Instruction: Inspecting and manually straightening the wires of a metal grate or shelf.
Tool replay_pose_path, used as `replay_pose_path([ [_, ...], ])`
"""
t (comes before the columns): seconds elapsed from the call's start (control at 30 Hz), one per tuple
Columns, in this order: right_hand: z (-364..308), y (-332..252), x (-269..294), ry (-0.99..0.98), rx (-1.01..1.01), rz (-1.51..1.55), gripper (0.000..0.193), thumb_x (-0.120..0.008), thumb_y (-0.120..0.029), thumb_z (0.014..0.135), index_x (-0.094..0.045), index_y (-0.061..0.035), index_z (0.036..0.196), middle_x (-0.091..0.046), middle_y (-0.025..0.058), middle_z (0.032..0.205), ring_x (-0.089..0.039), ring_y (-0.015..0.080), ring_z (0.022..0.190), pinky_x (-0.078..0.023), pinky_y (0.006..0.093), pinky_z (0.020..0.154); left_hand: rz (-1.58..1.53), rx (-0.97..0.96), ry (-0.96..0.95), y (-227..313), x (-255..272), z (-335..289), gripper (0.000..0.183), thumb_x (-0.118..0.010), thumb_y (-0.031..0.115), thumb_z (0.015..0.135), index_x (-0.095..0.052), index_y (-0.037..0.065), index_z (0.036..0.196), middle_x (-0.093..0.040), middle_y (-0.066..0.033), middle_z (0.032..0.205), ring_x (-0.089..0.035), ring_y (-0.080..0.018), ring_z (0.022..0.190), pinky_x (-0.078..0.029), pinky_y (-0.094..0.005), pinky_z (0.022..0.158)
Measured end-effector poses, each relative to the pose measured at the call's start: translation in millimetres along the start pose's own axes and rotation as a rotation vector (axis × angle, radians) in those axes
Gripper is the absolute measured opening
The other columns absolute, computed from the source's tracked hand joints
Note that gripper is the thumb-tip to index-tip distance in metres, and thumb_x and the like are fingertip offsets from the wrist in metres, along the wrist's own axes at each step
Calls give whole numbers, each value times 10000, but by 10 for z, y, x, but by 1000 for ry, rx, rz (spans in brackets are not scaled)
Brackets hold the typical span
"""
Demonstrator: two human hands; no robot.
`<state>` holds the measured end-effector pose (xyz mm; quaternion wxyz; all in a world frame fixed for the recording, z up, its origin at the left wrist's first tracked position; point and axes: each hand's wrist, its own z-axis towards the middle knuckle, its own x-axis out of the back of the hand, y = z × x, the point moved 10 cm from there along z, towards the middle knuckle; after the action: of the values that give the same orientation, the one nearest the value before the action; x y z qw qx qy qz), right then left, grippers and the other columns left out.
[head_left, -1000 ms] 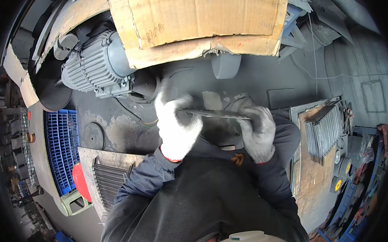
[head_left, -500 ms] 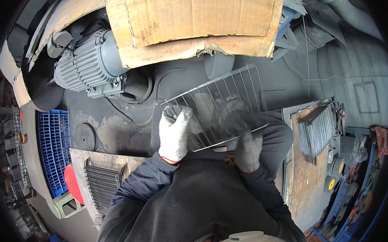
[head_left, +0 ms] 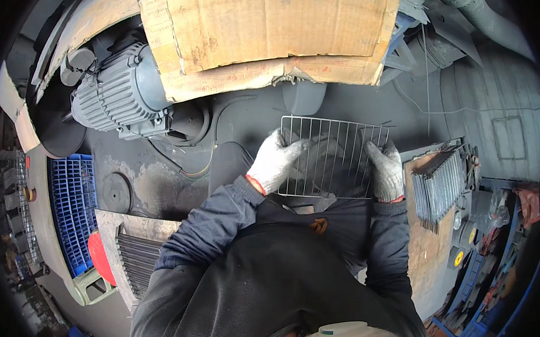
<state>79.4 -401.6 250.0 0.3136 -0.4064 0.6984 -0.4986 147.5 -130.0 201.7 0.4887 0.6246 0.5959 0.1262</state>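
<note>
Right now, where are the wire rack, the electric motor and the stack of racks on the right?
wire rack (head_left: 335,149), head view, on its bare middle bars.
electric motor (head_left: 118,96), head view, on its ribbed grey housing.
stack of racks (head_left: 441,185), head view, on the stacked wire edges.

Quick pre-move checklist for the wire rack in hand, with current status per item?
1. Left hand grips the wire rack at its left edge: ok.
2. Right hand grips its right edge: ok.
3. Both hands gloved: ok.
4. Rack held flat, facing the camera: ok.
5. Wires unbent, welds sound: cannot tell.
6. Room beside the stack of racks on the right board: cannot tell.
</note>
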Motion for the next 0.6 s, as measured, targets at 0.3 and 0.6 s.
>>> replay_pose_path([
  [0.3, 140, 454, -1313, -225, -136, 22, 145, -804, -155, 1007, -760, -19, 987, -749, 31, 900, -684, 103, 776, -539, 295, 667, -16, -4, 310, 134, 1130, -416, 275, -769, 169, 1047, -622, -9, 1196, -676, -68, 829, -656, -182, 546, -589, -342, 499],
  [0.6, 103, 31, -127, 91, -117, -119, 116, -743, -94, 1038, -751, -12, 1121, -773, 53, 928, -712, 131, 697, -537, 281, 579, 9, -54, 37, 45, 56, 125, 236, -722, 139, 1066, -640, 25, 1255, -706, -38, 958, -678, -131, 678, -599, -324, 580],
])
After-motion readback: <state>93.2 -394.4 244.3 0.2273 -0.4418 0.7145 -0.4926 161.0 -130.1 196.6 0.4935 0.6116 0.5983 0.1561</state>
